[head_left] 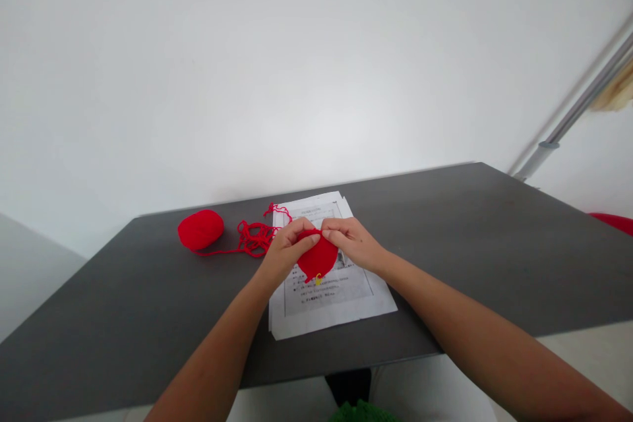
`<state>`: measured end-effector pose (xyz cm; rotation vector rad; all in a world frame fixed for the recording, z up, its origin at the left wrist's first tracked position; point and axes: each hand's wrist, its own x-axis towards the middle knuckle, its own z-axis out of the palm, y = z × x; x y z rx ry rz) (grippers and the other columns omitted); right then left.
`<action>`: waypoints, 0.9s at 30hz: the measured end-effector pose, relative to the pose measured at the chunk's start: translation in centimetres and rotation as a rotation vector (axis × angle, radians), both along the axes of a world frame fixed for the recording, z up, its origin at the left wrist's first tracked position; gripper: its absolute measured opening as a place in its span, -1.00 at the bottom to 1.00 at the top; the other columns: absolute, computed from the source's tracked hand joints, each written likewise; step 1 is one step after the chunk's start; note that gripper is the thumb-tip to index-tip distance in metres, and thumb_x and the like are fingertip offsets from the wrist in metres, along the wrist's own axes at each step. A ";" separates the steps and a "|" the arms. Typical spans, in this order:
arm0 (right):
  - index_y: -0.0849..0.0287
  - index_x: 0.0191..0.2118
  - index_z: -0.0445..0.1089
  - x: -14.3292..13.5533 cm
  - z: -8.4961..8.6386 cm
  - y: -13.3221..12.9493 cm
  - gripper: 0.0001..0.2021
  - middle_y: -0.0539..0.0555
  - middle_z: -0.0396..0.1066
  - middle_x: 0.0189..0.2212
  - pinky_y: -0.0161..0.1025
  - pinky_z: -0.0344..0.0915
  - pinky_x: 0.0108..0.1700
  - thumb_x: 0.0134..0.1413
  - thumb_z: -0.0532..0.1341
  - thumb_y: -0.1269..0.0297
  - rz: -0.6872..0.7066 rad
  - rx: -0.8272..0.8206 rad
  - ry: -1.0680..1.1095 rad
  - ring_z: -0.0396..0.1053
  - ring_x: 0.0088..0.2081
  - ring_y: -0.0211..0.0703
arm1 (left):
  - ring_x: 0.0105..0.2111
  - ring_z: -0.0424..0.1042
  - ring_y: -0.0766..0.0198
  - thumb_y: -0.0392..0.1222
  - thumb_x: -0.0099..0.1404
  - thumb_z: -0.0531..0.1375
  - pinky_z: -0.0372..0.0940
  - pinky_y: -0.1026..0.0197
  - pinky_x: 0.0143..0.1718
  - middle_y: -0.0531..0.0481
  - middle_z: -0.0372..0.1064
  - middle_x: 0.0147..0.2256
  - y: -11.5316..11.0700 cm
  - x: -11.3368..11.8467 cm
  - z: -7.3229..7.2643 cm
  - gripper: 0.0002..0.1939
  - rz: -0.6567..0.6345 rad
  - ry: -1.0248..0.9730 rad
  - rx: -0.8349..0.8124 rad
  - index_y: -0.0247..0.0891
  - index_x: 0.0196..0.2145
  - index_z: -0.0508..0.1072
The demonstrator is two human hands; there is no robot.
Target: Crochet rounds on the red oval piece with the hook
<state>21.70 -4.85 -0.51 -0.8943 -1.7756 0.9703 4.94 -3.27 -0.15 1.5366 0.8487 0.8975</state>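
Between both hands hangs a small rounded red crochet piece [319,257], pinched along its upper edge. My left hand [289,244] grips it at the upper left, thumb laid over the front. At the upper right, my right hand [353,241] pinches the same edge with thumb and fingers close to the left thumb. A small yellow stitch marker [318,279] dangles at the bottom of the piece. Loose red yarn [257,237] lies tangled just left of my left hand, and a strand runs from it to a red yarn ball [200,229].
Printed sheets of paper [336,316] lie stacked under my hands on the dark grey table [469,244]. A white wall [316,79] rises behind the table's far edge. At the right a grey metal pole [573,119] slants upward, with a red object [613,222] below it.
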 end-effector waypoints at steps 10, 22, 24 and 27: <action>0.16 -0.61 0.09 0.1 0.2 -0.2 -0.79 -0.10 0.04 -0.66 -0.35 -0.01 -0.50 0.00 -0.02 0.35 -0.045 0.044 0.004 0.03 -0.57 -0.32 | -0.62 0.23 0.41 -0.07 0.06 0.27 0.09 0.35 -0.58 0.15 0.28 -0.60 -0.1 0.3 0.0 -0.76 0.013 -0.053 -0.068 -0.25 -0.47 0.31; 0.16 -0.60 0.09 0.1 0.1 -0.1 -0.79 -0.10 0.03 -0.65 -0.35 -0.01 -0.49 0.02 -0.01 0.36 -0.008 0.050 0.004 0.02 -0.56 -0.32 | -0.62 0.23 0.41 -0.08 0.09 0.27 0.09 0.35 -0.58 0.15 0.28 -0.59 -0.1 -0.1 -0.2 -0.77 0.004 -0.072 -0.011 -0.25 -0.46 0.32; 0.16 -0.59 0.09 0.1 0.1 -0.1 -0.79 -0.10 0.03 -0.65 -0.35 -0.01 -0.48 0.03 -0.01 0.35 -0.002 0.044 0.003 0.03 -0.56 -0.32 | -0.61 0.23 0.40 -0.07 0.10 0.26 0.10 0.35 -0.58 0.14 0.28 -0.59 0.0 -0.1 -0.2 -0.77 0.010 -0.056 0.010 -0.25 -0.46 0.33; 0.16 -0.59 0.09 0.1 0.1 -0.1 -0.79 -0.10 0.04 -0.65 -0.34 0.00 -0.48 0.04 -0.01 0.34 0.004 0.037 0.005 0.05 -0.56 -0.32 | -0.61 0.23 0.39 -0.05 0.10 0.26 0.10 0.34 -0.57 0.14 0.28 -0.58 0.0 -0.1 -0.2 -0.77 0.014 -0.037 0.024 -0.24 -0.45 0.33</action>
